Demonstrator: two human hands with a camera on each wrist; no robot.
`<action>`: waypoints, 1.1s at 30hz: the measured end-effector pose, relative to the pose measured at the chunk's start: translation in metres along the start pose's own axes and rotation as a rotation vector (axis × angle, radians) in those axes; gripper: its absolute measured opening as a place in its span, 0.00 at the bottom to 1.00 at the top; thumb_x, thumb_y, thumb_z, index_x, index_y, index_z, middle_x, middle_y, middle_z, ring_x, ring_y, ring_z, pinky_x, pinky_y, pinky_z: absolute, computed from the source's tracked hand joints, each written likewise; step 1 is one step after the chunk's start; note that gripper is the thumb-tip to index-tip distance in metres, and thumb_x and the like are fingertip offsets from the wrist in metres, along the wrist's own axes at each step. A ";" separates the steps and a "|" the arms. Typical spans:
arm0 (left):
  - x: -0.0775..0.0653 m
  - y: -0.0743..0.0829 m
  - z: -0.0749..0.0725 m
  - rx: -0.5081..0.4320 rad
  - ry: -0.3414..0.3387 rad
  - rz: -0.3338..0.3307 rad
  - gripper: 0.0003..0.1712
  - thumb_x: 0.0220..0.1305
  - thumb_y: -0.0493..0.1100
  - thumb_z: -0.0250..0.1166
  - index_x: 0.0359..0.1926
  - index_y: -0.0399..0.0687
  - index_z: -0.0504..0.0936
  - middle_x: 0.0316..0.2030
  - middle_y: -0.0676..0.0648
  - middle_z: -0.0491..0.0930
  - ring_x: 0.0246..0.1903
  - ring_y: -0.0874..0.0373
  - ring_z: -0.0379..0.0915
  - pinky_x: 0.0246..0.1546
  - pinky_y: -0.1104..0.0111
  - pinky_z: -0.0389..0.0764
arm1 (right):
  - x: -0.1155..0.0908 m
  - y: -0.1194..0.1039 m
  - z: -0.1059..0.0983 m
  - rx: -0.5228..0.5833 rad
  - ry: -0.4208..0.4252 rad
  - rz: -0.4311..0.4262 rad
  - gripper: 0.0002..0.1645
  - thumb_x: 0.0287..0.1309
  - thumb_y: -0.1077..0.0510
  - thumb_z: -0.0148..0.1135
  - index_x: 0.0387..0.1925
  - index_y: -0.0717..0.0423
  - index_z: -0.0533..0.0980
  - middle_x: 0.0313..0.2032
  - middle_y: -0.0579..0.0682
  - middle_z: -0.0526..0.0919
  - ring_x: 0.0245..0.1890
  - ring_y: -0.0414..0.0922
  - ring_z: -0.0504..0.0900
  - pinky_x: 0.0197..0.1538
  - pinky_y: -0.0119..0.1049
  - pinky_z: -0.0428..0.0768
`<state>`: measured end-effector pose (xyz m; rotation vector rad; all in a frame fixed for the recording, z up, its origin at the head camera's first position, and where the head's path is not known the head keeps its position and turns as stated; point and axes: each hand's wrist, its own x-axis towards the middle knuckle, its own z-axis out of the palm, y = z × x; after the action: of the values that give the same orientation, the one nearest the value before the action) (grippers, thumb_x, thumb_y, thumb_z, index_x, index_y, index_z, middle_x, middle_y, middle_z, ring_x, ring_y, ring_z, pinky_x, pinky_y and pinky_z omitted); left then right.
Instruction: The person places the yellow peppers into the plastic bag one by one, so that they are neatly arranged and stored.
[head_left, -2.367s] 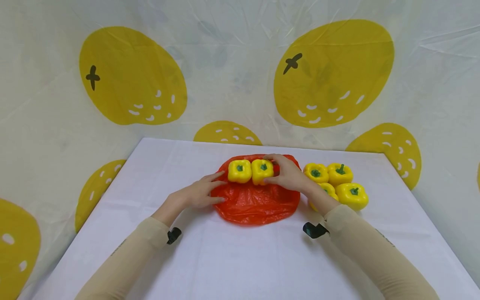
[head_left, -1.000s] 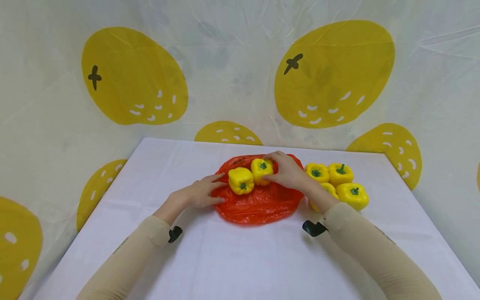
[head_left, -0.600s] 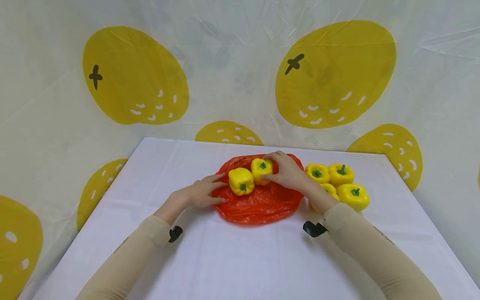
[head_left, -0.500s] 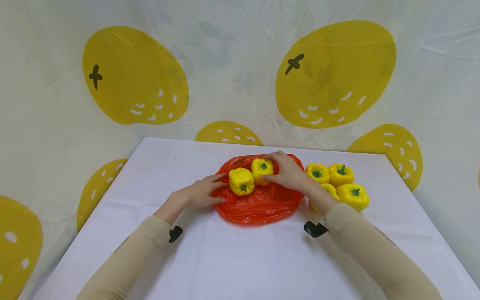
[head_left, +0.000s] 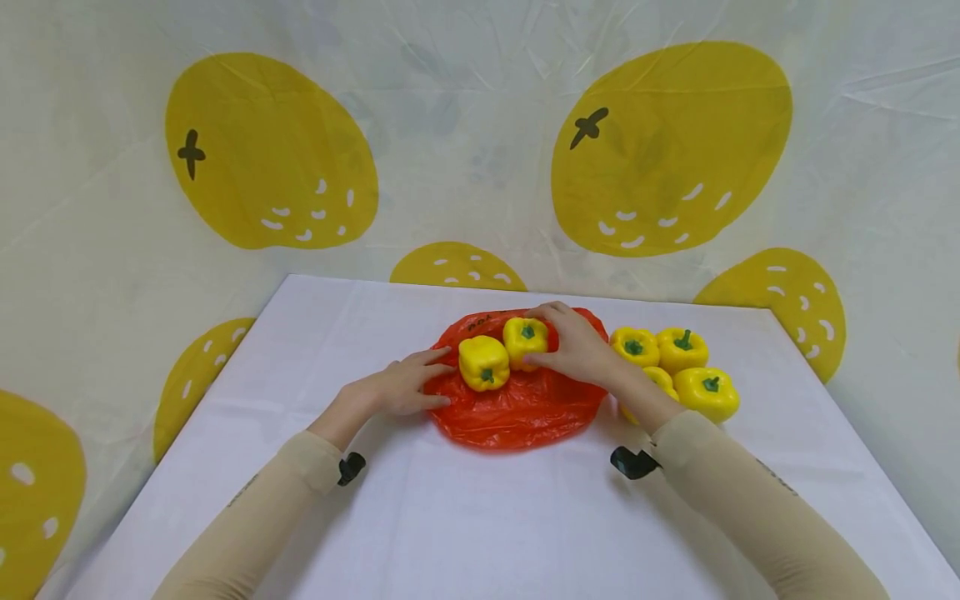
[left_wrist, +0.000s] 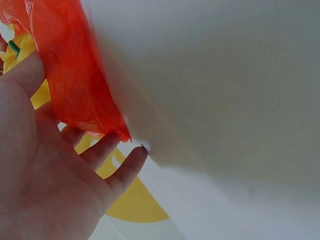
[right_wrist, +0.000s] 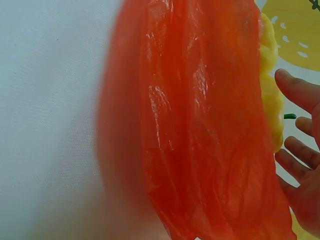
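Observation:
A red plastic bag (head_left: 517, 412) lies spread on the white table. Two yellow bell peppers sit within its outline, touching or nearly so. The left yellow bell pepper (head_left: 482, 362) is tipped with its stem towards the front; the right yellow bell pepper (head_left: 522, 340) has its green stem facing up. My right hand (head_left: 577, 348) holds the right pepper, thumb in front and fingers behind. My left hand (head_left: 405, 383) rests at the bag's left edge with spread fingers. In the left wrist view, the bag (left_wrist: 75, 75) hangs against those fingers. The right wrist view shows red film (right_wrist: 200, 125) before the peppers.
Several more yellow bell peppers (head_left: 705, 392) stand clustered to the right of the bag, one partly hidden by my right forearm. The white tabletop (head_left: 480, 525) stretches towards me. Behind it hangs a cloth (head_left: 465, 150) printed with large yellow fruit.
Since the oldest frame, the left pepper has tipped forward and shifted nearer, and the bag's back rim has come up, showing dark print. Over the last half second almost nothing moves.

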<state>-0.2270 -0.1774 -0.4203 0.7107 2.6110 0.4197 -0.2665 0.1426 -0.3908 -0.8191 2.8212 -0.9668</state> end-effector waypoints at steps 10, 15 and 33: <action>-0.002 0.002 -0.001 0.004 -0.002 -0.006 0.37 0.73 0.58 0.62 0.75 0.49 0.69 0.80 0.45 0.49 0.78 0.42 0.44 0.70 0.34 0.53 | -0.015 0.001 -0.021 0.049 0.001 0.019 0.38 0.56 0.51 0.78 0.65 0.55 0.72 0.62 0.56 0.74 0.62 0.58 0.73 0.57 0.58 0.80; -0.002 0.000 -0.001 -0.003 0.002 -0.004 0.37 0.72 0.58 0.62 0.76 0.50 0.68 0.80 0.46 0.49 0.78 0.42 0.44 0.70 0.34 0.54 | -0.024 -0.003 -0.021 0.047 0.017 -0.024 0.36 0.57 0.54 0.77 0.64 0.57 0.73 0.62 0.55 0.75 0.63 0.59 0.73 0.59 0.60 0.79; -0.002 0.001 -0.002 -0.021 0.003 -0.005 0.37 0.72 0.58 0.63 0.76 0.50 0.69 0.80 0.46 0.50 0.77 0.42 0.45 0.70 0.34 0.54 | -0.024 -0.048 0.040 -0.114 -0.075 -0.288 0.40 0.59 0.57 0.76 0.70 0.56 0.70 0.67 0.51 0.74 0.67 0.49 0.72 0.63 0.46 0.77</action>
<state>-0.2260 -0.1779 -0.4179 0.6966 2.6069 0.4465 -0.2149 0.1004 -0.3983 -1.2751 2.7651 -0.7876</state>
